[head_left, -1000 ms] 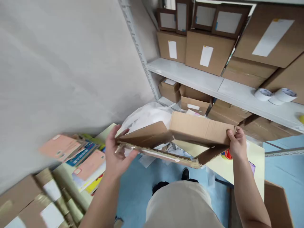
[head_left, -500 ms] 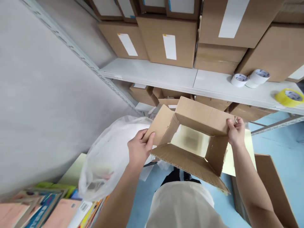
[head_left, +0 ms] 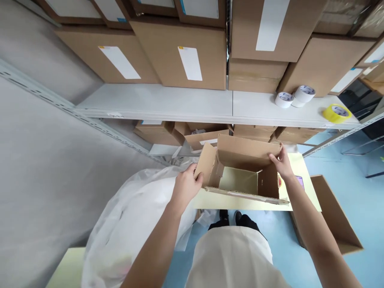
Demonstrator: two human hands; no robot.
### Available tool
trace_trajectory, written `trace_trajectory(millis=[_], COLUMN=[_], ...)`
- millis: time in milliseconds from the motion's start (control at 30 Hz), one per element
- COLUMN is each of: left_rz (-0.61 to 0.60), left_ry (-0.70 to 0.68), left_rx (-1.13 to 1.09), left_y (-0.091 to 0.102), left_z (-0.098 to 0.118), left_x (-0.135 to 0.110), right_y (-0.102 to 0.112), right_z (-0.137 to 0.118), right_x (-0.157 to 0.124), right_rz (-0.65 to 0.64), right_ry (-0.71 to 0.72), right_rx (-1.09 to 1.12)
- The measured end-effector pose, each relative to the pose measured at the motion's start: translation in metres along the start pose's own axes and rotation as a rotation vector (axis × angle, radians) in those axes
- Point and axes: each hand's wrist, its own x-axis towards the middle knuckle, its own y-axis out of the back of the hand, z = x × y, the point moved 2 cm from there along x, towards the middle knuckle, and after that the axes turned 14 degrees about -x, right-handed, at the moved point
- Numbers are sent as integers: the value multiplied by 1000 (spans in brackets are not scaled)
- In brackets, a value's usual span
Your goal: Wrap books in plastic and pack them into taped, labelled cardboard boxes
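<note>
I hold an opened brown cardboard box [head_left: 240, 154] with both hands over a pale yellow table [head_left: 240, 203]. My left hand [head_left: 187, 186] grips the box's left flap, fingers wrapped round its edge. My right hand [head_left: 280, 162] grips the far right corner of the box's top edge. The box is open at the top and the bottom, so the yellow table shows through it. Its near wall leans toward me.
A large white plastic bag [head_left: 132, 224] bulges at my left. A grey shelf [head_left: 186, 104] carries stacked labelled cartons, white tape rolls [head_left: 292, 97] and a yellow tape roll [head_left: 336, 113]. More cartons sit under the shelf. An open carton [head_left: 333, 216] stands on the blue floor at right.
The flattened box has been spread into a square tube and lowered onto the yellow table. My view swung right, from the stacked books toward the shelf.
</note>
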Motion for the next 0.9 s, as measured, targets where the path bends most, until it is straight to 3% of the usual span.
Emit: trace_trajectory(millis=[167, 300, 367, 467, 567, 733, 800, 900], left_rz=[-29, -43, -45, -23, 7, -136, -181, -144], left_ry=[7, -14, -16, 2, 27, -6, -20, -14], left_rx=[9, -55, -100, -160, -241, -554, -634, -585], left_y=[-2, -4, -6, -8, -8, -8, -9, -9], left_z=[-1, -2, -3, -3, 0, 9, 12, 12], left_x=[3, 5, 6, 7, 6, 1, -1, -4], right_y=[40, 60, 58, 47, 40, 46, 50, 52], right_z=[23, 29, 30, 35, 40, 45, 47, 48], right_x=[-76, -136, -148, -145, -132, -119, -116, -110], right_rz=[-163, -350, -339, -193, -121, -329, -365, -394], right_ry=[-190, -31, -2, -47, 22, 244, 262, 258], right_rx=[-28, 114, 52, -43, -73, -133, -130, -125])
